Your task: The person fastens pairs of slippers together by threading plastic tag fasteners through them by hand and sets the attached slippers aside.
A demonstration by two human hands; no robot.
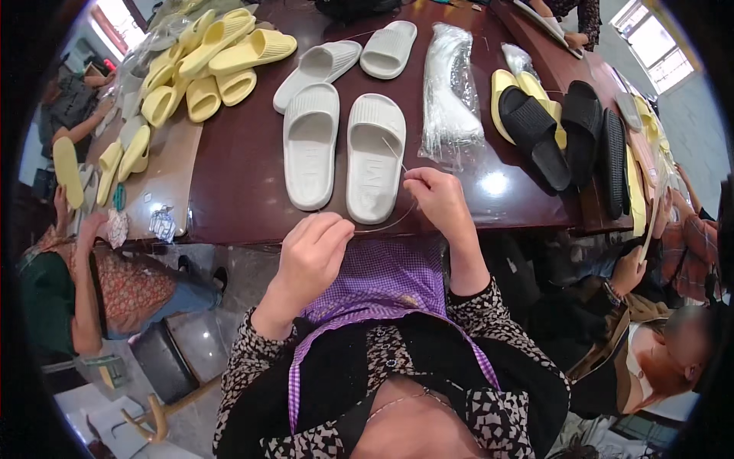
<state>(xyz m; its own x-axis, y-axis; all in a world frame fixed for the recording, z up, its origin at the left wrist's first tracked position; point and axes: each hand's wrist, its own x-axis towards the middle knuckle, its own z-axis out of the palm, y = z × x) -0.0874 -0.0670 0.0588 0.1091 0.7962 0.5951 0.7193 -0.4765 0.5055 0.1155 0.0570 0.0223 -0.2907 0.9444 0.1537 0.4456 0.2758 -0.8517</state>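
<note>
A pair of light grey slide slippers lies at the table edge before me: the left slipper (pixel 310 145) and the right slipper (pixel 376 157), toes away from me. My right hand (pixel 440 200), beside the right slipper, pinches a thin clear plastic strand (pixel 394 154). One end of it sticks out over that slipper's strap opening. The rest curves below the heel toward my left hand (pixel 312 252), whose fingers are pressed together near the left slipper's heel. The strand seems to run into these fingertips, but the grip itself is hidden.
Beyond the pair lie more grey slippers (pixel 388 50) and a clear bag of thin strands (pixel 451 96). Yellow slippers (pixel 229 46) are heaped at far left, black ones (pixel 535 130) at right. People sit on both sides, one person (pixel 665 336) close on my right.
</note>
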